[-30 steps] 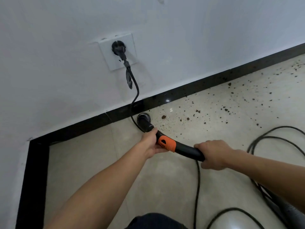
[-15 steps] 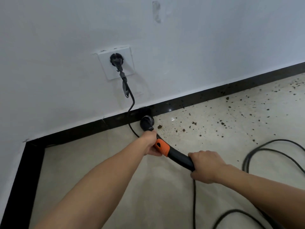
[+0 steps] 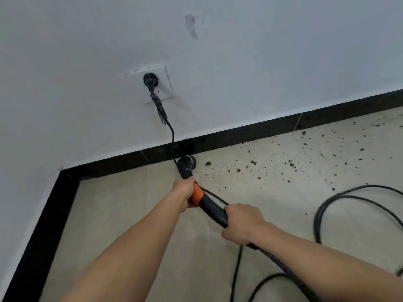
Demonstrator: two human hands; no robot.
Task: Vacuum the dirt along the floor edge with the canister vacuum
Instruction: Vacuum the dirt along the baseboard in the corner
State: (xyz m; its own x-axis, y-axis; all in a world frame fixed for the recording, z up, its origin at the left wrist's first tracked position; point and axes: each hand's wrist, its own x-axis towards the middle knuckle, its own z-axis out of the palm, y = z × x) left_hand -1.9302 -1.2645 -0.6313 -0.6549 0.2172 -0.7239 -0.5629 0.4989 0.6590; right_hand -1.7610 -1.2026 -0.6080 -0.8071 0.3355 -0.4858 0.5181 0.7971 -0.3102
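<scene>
Both hands grip the black vacuum wand [image 3: 212, 209]: the left hand [image 3: 185, 192] wraps it by the orange collar [image 3: 198, 194], the right hand [image 3: 242, 223] holds nearer, where the ribbed hose [image 3: 281, 265] begins. The round nozzle [image 3: 187, 163] sits on the floor [image 3: 139, 214] against the black baseboard [image 3: 250, 132], with scattered dirt [image 3: 250, 168] to its right. A power cord [image 3: 172, 136] hangs from the wall socket [image 3: 162, 83] and coils at the right.

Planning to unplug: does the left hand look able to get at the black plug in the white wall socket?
Probably yes, once freed: nothing blocks the black plug, but the left hand grips the orange-banded black vacuum handle.
</scene>
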